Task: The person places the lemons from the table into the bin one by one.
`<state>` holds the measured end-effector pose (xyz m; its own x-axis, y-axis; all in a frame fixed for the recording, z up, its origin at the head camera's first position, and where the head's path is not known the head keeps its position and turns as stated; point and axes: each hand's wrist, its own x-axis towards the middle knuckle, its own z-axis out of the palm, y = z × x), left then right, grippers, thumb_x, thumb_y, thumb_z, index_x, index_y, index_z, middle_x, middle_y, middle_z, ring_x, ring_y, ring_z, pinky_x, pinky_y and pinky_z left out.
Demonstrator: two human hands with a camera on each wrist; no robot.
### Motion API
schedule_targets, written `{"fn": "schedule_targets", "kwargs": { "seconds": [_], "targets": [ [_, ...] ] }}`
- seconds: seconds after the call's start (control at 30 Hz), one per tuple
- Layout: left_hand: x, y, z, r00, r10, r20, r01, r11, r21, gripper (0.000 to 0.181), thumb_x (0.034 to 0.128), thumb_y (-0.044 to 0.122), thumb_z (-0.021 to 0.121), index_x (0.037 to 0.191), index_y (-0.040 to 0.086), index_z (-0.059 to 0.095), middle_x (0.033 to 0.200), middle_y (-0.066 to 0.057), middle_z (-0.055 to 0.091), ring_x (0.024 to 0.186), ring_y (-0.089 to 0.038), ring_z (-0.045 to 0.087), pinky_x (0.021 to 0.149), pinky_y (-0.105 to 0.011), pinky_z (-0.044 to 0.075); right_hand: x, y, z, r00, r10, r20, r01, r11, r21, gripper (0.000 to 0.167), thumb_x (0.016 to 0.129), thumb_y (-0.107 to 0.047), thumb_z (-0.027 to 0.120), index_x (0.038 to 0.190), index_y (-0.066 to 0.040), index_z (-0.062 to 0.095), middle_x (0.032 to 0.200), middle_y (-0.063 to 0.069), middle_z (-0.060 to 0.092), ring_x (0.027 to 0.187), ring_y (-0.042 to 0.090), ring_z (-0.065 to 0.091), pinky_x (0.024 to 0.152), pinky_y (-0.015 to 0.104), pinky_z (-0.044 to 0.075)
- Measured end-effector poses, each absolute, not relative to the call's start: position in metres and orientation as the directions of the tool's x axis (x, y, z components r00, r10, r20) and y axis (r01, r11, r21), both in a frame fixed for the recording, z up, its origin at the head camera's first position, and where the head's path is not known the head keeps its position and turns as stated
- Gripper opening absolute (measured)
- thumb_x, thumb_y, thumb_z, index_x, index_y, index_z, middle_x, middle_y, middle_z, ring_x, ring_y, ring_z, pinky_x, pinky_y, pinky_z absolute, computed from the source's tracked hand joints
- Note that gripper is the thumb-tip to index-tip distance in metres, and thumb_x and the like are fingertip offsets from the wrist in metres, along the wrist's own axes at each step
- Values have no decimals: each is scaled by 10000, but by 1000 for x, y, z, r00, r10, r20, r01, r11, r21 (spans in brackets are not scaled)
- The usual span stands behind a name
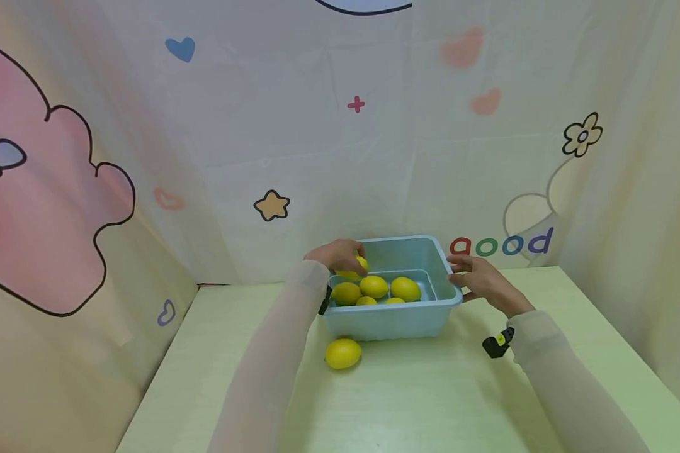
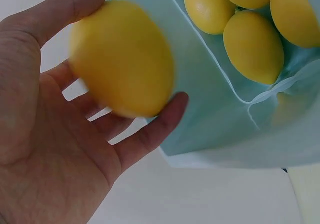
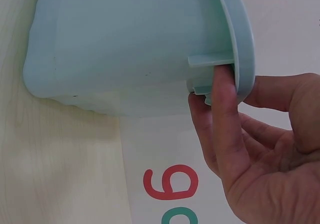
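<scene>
A light blue plastic bin (image 1: 385,322) stands at the back of the table with several yellow lemons inside, among them one lemon (image 1: 405,289) toward the right. My left hand (image 1: 340,255) is over the bin's left side and holds a lemon (image 2: 122,59) between thumb and fingers. In the left wrist view that lemon is above the bin's inside, apart from the other lemons (image 2: 254,47). With fingers under the rim and the thumb against it, my right hand (image 3: 260,149) grips the bin's right edge (image 3: 244,44). One lemon (image 1: 342,353) lies on the table before the bin.
The pale table (image 1: 419,402) reaches back to a printed curtain (image 1: 317,157) just behind the bin. More curtain hangs at the left and right sides. A small black device (image 1: 497,343) sits at the right wrist.
</scene>
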<state>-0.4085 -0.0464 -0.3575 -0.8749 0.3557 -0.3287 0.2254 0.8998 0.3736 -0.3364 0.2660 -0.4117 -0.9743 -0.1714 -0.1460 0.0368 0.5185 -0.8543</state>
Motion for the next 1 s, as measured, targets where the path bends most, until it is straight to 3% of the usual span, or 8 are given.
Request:
{"fn": "schedule_targets", "kwargs": {
  "seconds": [0.2, 0.6, 1.0],
  "targets": [
    [-406, -50, -358, -878, 365, -309, 234, 891, 390, 533, 854, 423, 713, 1332, 256, 547, 1371, 11, 551, 1115, -209, 548, 981, -422, 515, -336, 266, -413, -975, -174, -140, 29, 523, -852, 639, 980, -136, 554, 1531, -4, 258, 1488, 292, 370, 1256, 443, 513, 833, 433, 610],
    [-401, -52, -351, -853, 481, -203, 387, 843, 373, 486, 932, 377, 620, 1385, 254, 494, 1427, -52, 515, 1246, -241, 518, 1057, -488, 464, -336, 266, -412, -974, -173, -144, 32, 528, -849, 641, 982, -135, 552, 1532, -3, 251, 1503, 294, 354, 1279, 460, 492, 847, 446, 604],
    [-387, -56, -345, -834, 538, -123, 477, 814, 332, 497, 941, 383, 611, 1397, 223, 494, 1441, -37, 511, 1285, -218, 500, 1101, -421, 449, -336, 265, -411, -975, -173, -138, 26, 531, -847, 642, 982, -139, 554, 1532, 2, 253, 1496, 295, 363, 1270, 456, 501, 839, 440, 607]
  ]
}}
